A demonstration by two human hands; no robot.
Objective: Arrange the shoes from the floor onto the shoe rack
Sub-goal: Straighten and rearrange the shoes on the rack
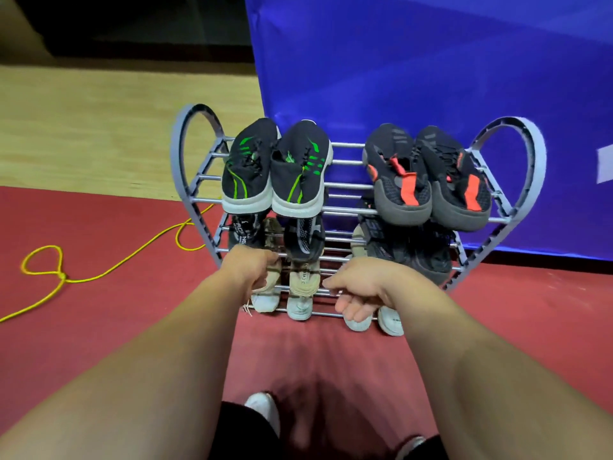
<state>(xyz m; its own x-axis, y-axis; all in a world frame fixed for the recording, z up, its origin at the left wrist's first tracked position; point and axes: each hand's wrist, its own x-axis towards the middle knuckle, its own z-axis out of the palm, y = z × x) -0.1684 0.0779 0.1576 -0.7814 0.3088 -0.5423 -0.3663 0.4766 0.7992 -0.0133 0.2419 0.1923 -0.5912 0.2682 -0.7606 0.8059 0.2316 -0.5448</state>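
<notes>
Hard to read down low: the left hand (253, 270) curls over the heel of a pale beige mesh sneaker (265, 298) on the bottom shelf, its fingertips hidden behind the knuckles. The right hand (360, 290) hangs beside it, fingers loosely bent, holding nothing, and covers most of two white-toed shoes (391, 322) beneath it. Between the hands sits a second beige sneaker (300, 293). Just above them, dark shoes (303, 240) are murky behind the bars. Higher on the grey metal-rod shoe rack with heart-shaped ends (175, 154) rest a black pair with green stripes (245, 174) and a black pair with orange-red patches (394, 174). Left of the left hand, a yellow cord (49, 277) loops across the red floor (99, 327); a blue banner (431, 61) stands beyond.
</notes>
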